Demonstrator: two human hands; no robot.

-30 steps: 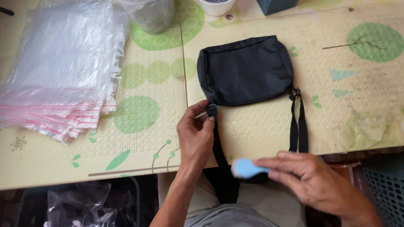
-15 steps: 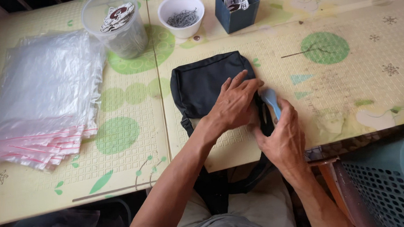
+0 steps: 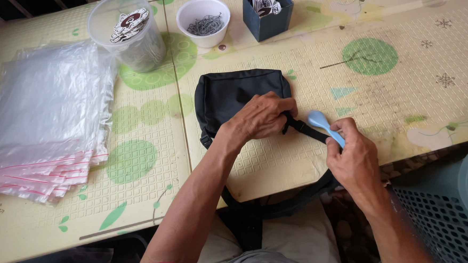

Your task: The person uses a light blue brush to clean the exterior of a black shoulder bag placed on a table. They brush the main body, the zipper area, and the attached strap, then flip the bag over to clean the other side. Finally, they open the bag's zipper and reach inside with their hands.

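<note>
Two hands work here: my left hand [image 3: 262, 116] presses the soft black pouch [image 3: 232, 97] flat on the desk [image 3: 392, 86], fingers curled at its strap [image 3: 308, 130]; my right hand [image 3: 352, 154] pinches a light blue tool [image 3: 321, 122].

Right hand [image 3: 352, 154] has drawn away from the flat black fabric pouch [image 3: 232, 97], pulling its black webbing strap [image 3: 307, 130] taut; small light-blue plastic tool [image 3: 323, 124] now protrudes past the fingertips. Left hand [image 3: 262, 116] has slid to the pouch's strap corner.
</note>
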